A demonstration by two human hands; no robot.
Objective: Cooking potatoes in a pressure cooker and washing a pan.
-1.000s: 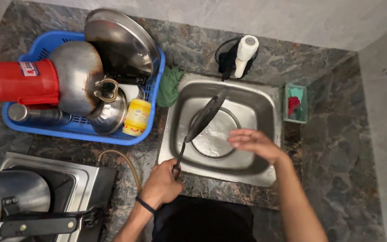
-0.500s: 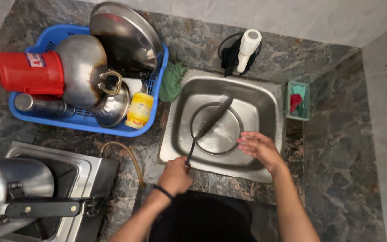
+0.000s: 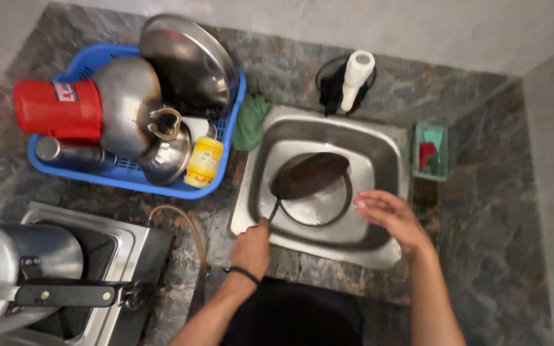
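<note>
Cooker: a big silver pressure cooker (image 3: 14, 269) with a black handle sits on the stove (image 3: 117, 256) at the far left.
Blue basket: the basket (image 3: 65, 170) on the table (image 3: 482, 211) holds a red jug (image 3: 56, 109), a steel bottle (image 3: 75, 154), shiny steel pots (image 3: 126, 106), a round steel lid (image 3: 187, 61) and a yellow bottle (image 3: 203, 161).
Green cloth: it lies bunched (image 3: 251, 122) between the basket and the sink.
Left hand: the left hand (image 3: 251, 247) is shut tight around the thin handle of the flat pan, at the near edge of the sink.
Flat pan: the dark round pan (image 3: 312, 174) is inside the sink, over the round steel plate (image 3: 318, 205) that rests at the bottom.
What changed: a moment ago the pan stood up on its edge. Now it lies almost flat, dark side up. The person seems to have turned it to get at that side.
Sink: the steel sink (image 3: 389, 147) is set in the table.
Right hand: the right hand (image 3: 386, 218) is open, fingers spread, and holds nothing. It has moved off the pan and hangs over the right part of the sink.
Back: a white bottle (image 3: 357, 77) stands behind the sink.
Green box: a small box (image 3: 431, 150) with something red in it sits right of the sink.
</note>
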